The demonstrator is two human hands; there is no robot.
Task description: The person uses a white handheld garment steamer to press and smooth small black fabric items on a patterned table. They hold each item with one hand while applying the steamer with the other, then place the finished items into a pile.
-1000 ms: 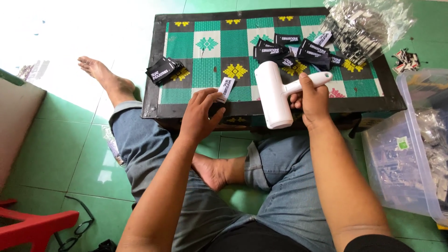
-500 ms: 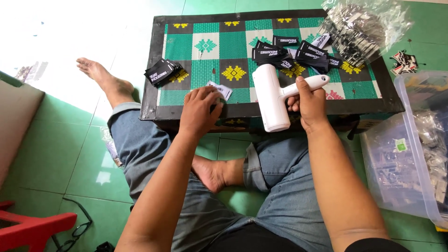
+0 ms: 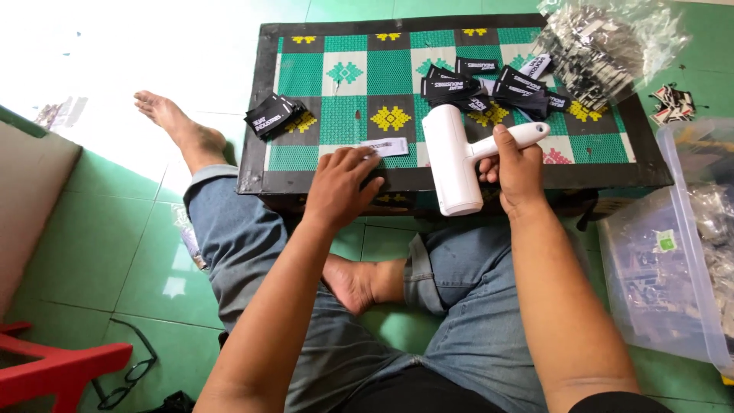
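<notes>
I sit on the floor at a low table (image 3: 260, 164) covered with a green patterned mat. My right hand (image 3: 516, 168) grips the handle of a white lint roller (image 3: 453, 157) whose drum lies over the table's front edge. My left hand (image 3: 342, 187) rests on the front edge, fingertips pressing a small white strip (image 3: 386, 146) flat on the mat. A heap of black labels (image 3: 489, 86) lies beyond the roller. A smaller stack of black labels (image 3: 273, 116) sits at the table's left edge.
A clear bag of packed labels (image 3: 608, 46) lies on the table's far right corner. A clear plastic bin (image 3: 673, 252) stands on the floor at right. A red stool (image 3: 57, 367) and eyeglasses (image 3: 130, 375) are at lower left.
My left hand has laid the white strip down flat on the mat; a second ago it held it tilted up. The roller has stayed almost still.
</notes>
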